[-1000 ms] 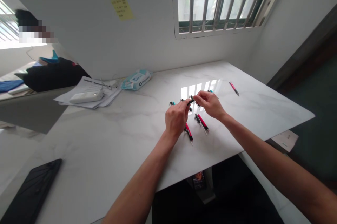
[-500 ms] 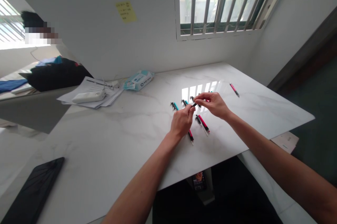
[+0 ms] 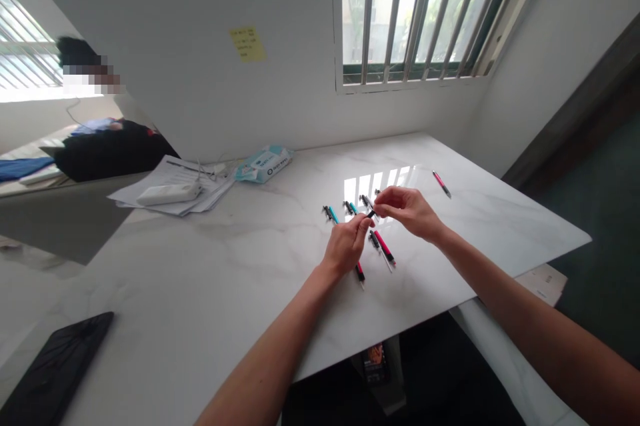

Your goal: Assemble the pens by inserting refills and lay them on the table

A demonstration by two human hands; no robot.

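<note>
The left hand point(image 3: 345, 243) clamps a slim black pen part point(image 3: 371, 215); the right hand point(image 3: 407, 213) pinches its upper end, fingertips together, above the glossy marbled tabletop point(image 3: 225, 293). Nearby lie a smooth red barrel point(image 3: 382, 243) and a teal barrel point(image 3: 333, 215); farther off, the soft packet point(image 3: 265, 164) and yellow note point(image 3: 248, 44) bear blurred, unreadable writing

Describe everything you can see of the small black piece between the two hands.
The small black piece looks slim, perhaps plastic; finer parts are too small to make out. It slants up to the right in the picture: the left hand grips its lower end, and the right hand's fingertips pinch its upper end. The fingers hide much of it. Behind it shows the white tabletop.
</note>
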